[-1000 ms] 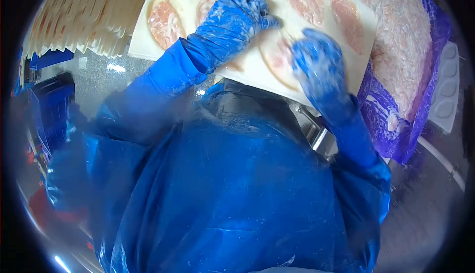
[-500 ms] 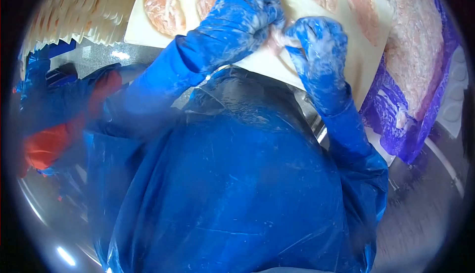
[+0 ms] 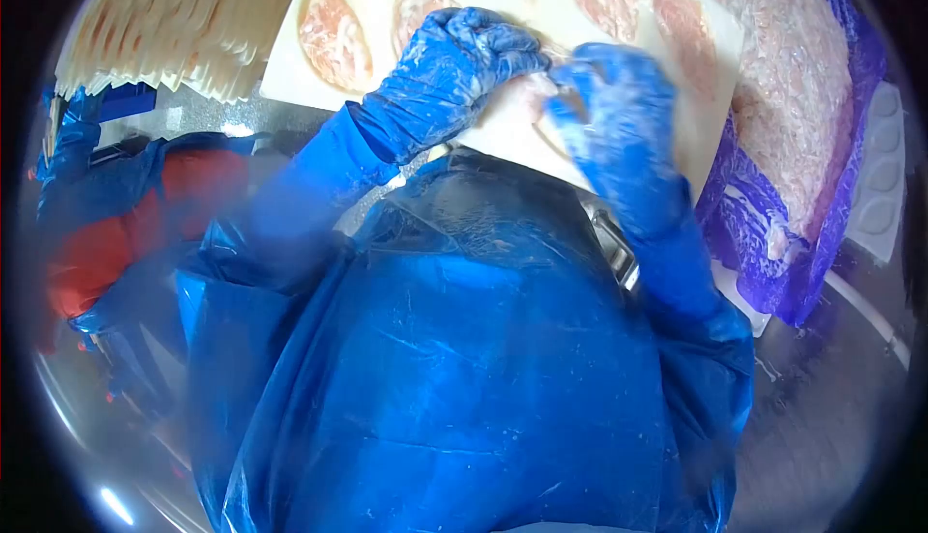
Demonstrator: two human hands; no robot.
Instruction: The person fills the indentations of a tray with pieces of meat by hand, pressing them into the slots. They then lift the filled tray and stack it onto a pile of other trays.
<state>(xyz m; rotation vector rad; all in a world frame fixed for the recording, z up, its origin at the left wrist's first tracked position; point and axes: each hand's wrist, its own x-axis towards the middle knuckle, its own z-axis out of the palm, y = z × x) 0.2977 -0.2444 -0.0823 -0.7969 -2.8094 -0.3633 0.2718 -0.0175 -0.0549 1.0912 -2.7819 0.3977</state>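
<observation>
A white mould tray with oval hollows lies in front of me, most hollows filled with pale pink minced meat. My left hand, in a smeared blue glove, is curled over the near middle of the tray. My right hand, gloved the same way, presses beside it on the same hollow. Between the two hands a lump of the pink meat shows, gripped by both. My blue plastic apron hides the tray's near edge.
A big heap of minced meat lies on a blue plastic sheet at the right. A stack of empty trays stands at the upper left. Another empty mould tray sits far right. A person in blue and red stands at the left.
Both hands came together over the near middle hollow and now work one lump of meat between them. The view has shifted a little; the person at the left has come into view.
</observation>
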